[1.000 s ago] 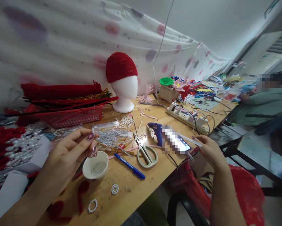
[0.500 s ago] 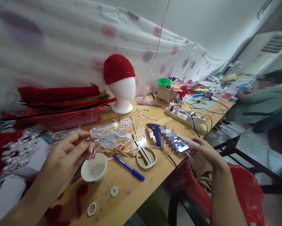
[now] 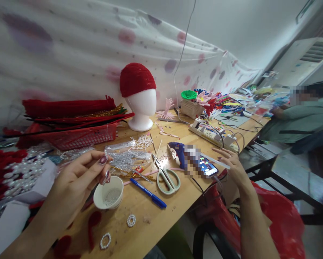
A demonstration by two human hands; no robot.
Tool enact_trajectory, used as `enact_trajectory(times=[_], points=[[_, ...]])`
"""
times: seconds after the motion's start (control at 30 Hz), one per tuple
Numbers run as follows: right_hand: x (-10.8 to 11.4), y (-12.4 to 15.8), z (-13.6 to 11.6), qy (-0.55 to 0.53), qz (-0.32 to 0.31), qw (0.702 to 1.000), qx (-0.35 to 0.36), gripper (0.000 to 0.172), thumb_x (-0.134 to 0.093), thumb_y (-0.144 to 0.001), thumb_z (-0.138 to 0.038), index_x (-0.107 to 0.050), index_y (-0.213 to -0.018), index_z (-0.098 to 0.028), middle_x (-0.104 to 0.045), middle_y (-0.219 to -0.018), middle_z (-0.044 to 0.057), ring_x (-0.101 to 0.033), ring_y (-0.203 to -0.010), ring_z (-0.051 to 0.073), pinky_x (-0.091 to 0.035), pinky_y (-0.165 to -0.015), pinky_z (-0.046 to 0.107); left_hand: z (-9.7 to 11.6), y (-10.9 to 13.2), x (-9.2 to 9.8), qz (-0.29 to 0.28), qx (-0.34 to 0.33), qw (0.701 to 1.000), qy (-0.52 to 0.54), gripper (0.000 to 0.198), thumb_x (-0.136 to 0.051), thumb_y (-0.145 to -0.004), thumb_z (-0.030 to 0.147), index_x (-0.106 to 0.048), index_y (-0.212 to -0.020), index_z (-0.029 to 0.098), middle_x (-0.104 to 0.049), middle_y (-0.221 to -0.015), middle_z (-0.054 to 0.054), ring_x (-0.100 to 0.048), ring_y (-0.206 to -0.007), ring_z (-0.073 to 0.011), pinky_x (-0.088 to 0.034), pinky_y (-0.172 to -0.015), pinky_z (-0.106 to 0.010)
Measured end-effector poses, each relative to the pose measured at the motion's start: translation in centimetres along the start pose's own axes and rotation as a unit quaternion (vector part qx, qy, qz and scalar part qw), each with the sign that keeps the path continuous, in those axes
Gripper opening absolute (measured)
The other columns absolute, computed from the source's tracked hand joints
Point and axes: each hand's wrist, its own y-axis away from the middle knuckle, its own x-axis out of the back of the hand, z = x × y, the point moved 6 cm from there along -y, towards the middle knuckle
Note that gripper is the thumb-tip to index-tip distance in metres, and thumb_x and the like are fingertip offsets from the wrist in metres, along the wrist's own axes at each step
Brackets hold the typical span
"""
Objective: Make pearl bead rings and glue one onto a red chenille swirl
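Observation:
My left hand is pinched on a thin thread with small pearl beads, held just above a white cup of tiny beads. My right hand rests at the table edge with fingers spread, touching a lit phone that lies beside a blue glue gun. Between the hands lie scissors, a blue pen and packets of silvery beads. Two small pearl rings lie near the front edge of the wooden table.
A white foam head with a red cap stands at the back. A red basket of red pipe cleaners is at left. A power strip with cables lies at right. Another person sits at the far right.
My right hand has opened and lifted a little over the phone, fingers now spread. My left hand keeps its pinch over the cup, almost still.

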Motion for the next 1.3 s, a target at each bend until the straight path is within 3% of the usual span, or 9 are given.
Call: enact_trajectory(times=[0.2,0.43,0.7,1.0,1.3], points=[[2.3,0.9,1.3,-0.012,-0.042,0.999,-0.028,0.032,-0.048,-0.076,-0.030,-0.079,-0.067,-0.027,-0.065,-0.134,0.001,-0.036,-0.140,0.034,-0.021,-0.119,0.055,0.4,0.1,0.1,0.009,-0.004,1.000,0.005,0.034,-0.087,-0.063,0.041,-0.067,-0.085,0.023,-0.066,-0.062,0.002,-0.059,-0.056,-0.0095,-0.049,-0.053,-0.014],[1.4,0.9,1.6,0.005,-0.101,0.994,-0.032,0.037,-0.047,-0.076,-0.039,-0.077,-0.058,-0.027,-0.065,-0.133,0.003,-0.034,-0.141,0.040,-0.018,-0.119,0.059,-0.1,0.0,0.4,-0.001,-0.005,1.000,0.002,0.033,-0.084,-0.068,0.040,-0.065,-0.089,0.023,-0.065,-0.062,0.003,-0.058,-0.056,-0.0090,-0.049,-0.054,-0.014],[1.9,1.0,2.1,-0.038,-0.085,0.995,-0.032,0.035,-0.049,-0.081,-0.039,-0.080,-0.069,-0.029,-0.058,-0.142,-0.002,-0.031,-0.144,0.036,-0.019,-0.120,0.056,0.1,0.0,0.3,0.008,-0.010,1.000,0.000,0.036,-0.085,-0.065,0.041,-0.065,-0.089,0.022,-0.066,-0.062,0.003,-0.059,-0.056,-0.0099,-0.049,-0.052,-0.014],[0.9,0.9,2.5,-0.033,-0.111,0.993,-0.022,0.040,-0.047,-0.079,-0.045,-0.077,-0.059,-0.029,-0.068,-0.129,0.007,-0.036,-0.140,0.040,-0.019,-0.118,0.061,0.1,0.3,0.4,0.006,-0.011,1.000,-0.010,0.033,-0.083,-0.068,0.040,-0.064,-0.090,0.023,-0.066,-0.061,0.003,-0.059,-0.056,-0.0099,-0.049,-0.052,-0.014],[0.9,1.1,2.1,-0.079,-0.092,0.992,-0.020,0.039,-0.048,-0.080,-0.044,-0.078,-0.063,-0.026,-0.064,-0.135,0.007,-0.036,-0.141,0.037,-0.023,-0.118,0.056,0.3,0.0,0.3,0.000,-0.013,1.000,0.000,0.031,-0.083,-0.068,0.041,-0.066,-0.088,0.023,-0.066,-0.063,0.003,-0.059,-0.056,-0.0092,-0.049,-0.052,-0.014]])
